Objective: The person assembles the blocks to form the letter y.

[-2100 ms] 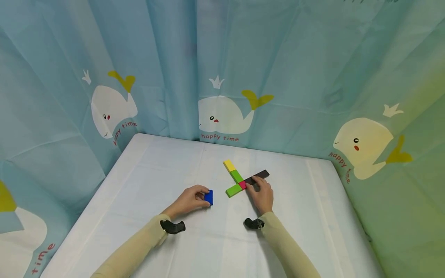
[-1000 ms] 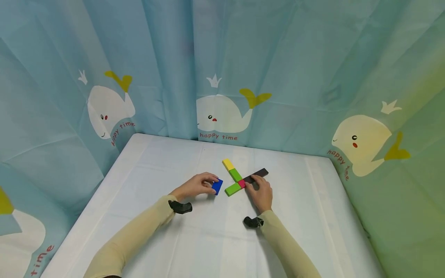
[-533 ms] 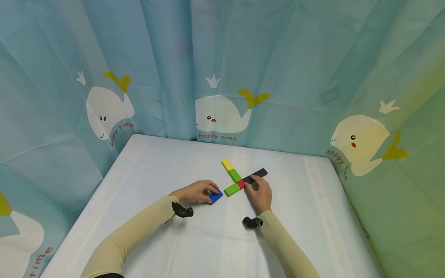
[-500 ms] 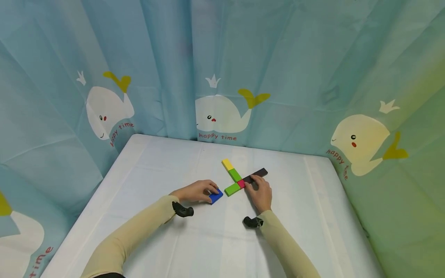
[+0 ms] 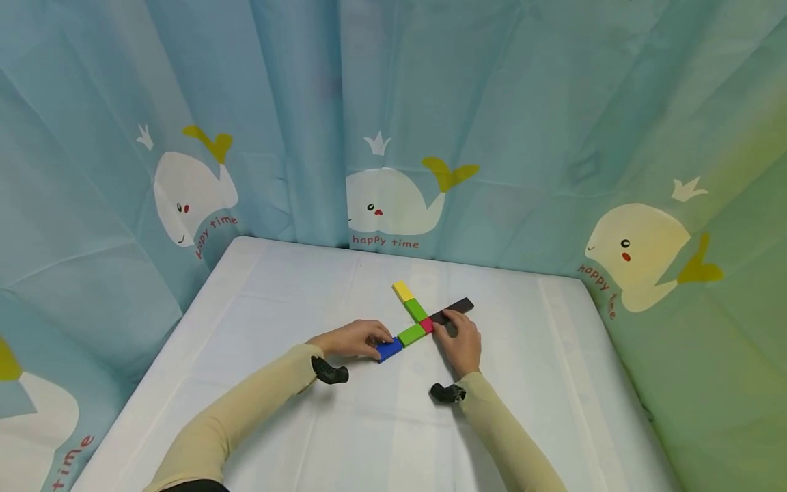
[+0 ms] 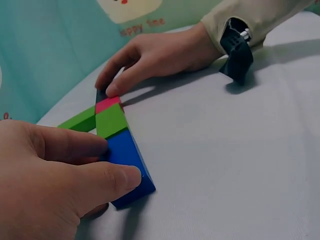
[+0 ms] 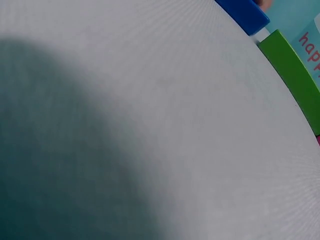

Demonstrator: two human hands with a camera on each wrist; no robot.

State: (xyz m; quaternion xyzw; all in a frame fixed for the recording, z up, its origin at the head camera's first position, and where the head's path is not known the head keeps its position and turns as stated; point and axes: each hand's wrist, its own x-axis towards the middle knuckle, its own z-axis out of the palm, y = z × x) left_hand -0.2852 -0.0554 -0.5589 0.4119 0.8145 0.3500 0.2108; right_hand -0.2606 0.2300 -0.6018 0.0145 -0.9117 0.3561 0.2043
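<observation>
My left hand [image 5: 355, 339] pinches a flat blue block [image 5: 389, 350] between thumb and fingers, low at the table. The block lines up end to end with a green block [image 5: 411, 335]; a narrow gap between the two shows in the right wrist view. Beyond the green one sit a small pink-red block [image 5: 427, 325] and a dark block row [image 5: 460, 305], all in one slanting line. A second green block [image 5: 415, 310] and a yellow block [image 5: 402, 291] branch off to the back left. My right hand [image 5: 462, 343] holds the dark row near its pink-red end, fingers beyond and thumb on the near side.
A white cloth-covered table [image 5: 344, 437] lies under the blocks. Blue-green curtains [image 5: 295, 123] with printed whales hang along its back and sides. A black strap or mount [image 5: 330, 371] sits on each sleeve cuff.
My left hand has turned the blue block flat and brought it rightward, up to the end of the near green block. My right hand and the other blocks stay put.
</observation>
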